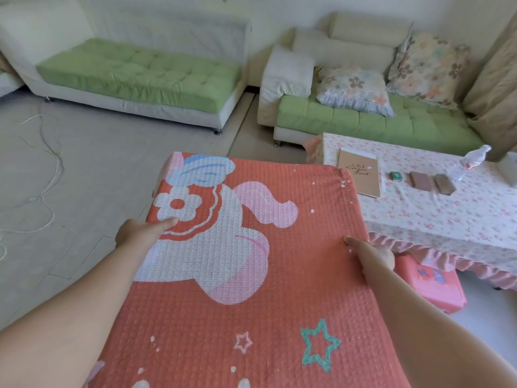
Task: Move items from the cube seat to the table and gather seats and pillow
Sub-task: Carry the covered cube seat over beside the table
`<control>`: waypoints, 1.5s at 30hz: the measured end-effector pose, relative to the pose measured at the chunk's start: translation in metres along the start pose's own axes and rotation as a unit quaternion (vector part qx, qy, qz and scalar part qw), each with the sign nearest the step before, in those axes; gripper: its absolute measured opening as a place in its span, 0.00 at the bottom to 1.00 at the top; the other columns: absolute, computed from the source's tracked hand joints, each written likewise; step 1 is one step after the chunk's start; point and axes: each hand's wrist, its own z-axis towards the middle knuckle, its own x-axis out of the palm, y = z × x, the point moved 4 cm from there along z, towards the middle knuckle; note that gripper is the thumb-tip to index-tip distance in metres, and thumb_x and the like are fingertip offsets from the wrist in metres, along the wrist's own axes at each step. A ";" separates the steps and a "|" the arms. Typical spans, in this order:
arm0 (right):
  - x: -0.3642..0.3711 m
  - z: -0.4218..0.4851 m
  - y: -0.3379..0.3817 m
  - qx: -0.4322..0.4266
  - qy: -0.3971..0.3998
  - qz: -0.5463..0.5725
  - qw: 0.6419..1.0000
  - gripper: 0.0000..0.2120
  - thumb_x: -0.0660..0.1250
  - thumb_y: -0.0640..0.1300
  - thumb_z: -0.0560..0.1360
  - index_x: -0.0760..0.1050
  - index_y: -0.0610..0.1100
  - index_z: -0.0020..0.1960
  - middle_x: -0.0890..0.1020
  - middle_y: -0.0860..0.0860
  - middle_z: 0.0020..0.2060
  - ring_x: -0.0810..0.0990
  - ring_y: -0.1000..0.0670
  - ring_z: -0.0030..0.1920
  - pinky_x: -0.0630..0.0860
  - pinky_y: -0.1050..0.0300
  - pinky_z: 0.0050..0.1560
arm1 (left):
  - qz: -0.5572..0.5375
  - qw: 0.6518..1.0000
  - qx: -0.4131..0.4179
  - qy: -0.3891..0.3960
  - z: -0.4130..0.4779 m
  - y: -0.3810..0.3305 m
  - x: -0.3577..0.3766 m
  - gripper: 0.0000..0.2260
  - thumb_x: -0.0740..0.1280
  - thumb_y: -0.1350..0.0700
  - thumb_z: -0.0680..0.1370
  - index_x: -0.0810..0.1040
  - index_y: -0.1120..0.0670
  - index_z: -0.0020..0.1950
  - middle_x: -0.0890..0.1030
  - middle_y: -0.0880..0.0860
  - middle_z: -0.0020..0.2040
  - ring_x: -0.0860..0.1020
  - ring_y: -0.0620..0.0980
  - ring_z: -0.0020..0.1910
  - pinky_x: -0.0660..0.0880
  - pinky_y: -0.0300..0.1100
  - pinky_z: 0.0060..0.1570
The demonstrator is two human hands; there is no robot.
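A large orange-red pillow with a white and pink cartoon print fills the middle of the head view, held up in front of me. My left hand grips its left edge, thumb on top. My right hand grips its right edge. The table with a pink floral cloth stands to the right. On it lie a brown notebook, a small green box, two brown flat items and a plastic bottle. A pink cube seat sits on the floor under the table's near edge.
Two white sofas with green cushions line the far wall; the right one holds two floral pillows. White cables trail over the grey floor at the left. A beige curtain hangs at the far right.
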 end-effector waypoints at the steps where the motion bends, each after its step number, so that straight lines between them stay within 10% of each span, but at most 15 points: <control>1: 0.005 0.002 0.005 0.004 0.001 -0.003 1.000 0.18 0.76 0.52 0.64 0.75 0.40 0.41 0.76 0.51 0.42 0.77 0.43 0.44 0.78 0.46 0.56 | 0.007 1.000 0.005 0.002 0.006 -0.006 0.001 0.25 0.76 0.43 0.66 0.76 0.62 0.50 0.77 0.59 0.48 0.76 0.59 0.46 0.73 0.47 0.45; 16: 0.140 0.169 0.143 0.061 0.067 -0.021 0.996 0.24 0.75 0.57 0.62 0.80 0.39 0.47 0.78 0.46 0.35 0.74 0.47 0.31 0.67 0.59 0.30 | 0.036 0.999 -0.011 -0.017 0.187 -0.147 0.061 0.24 0.76 0.42 0.66 0.76 0.61 0.47 0.78 0.59 0.47 0.76 0.58 0.44 0.74 0.48 0.45; 45: 0.296 0.429 0.326 0.110 -0.002 -0.036 0.993 0.18 0.76 0.56 0.63 0.77 0.42 0.33 0.79 0.45 0.32 0.72 0.46 0.25 0.70 0.59 0.28 | 0.109 0.993 -0.010 0.050 0.512 -0.364 0.254 0.27 0.75 0.40 0.65 0.80 0.65 0.44 0.79 0.58 0.38 0.76 0.56 0.35 0.71 0.43 0.37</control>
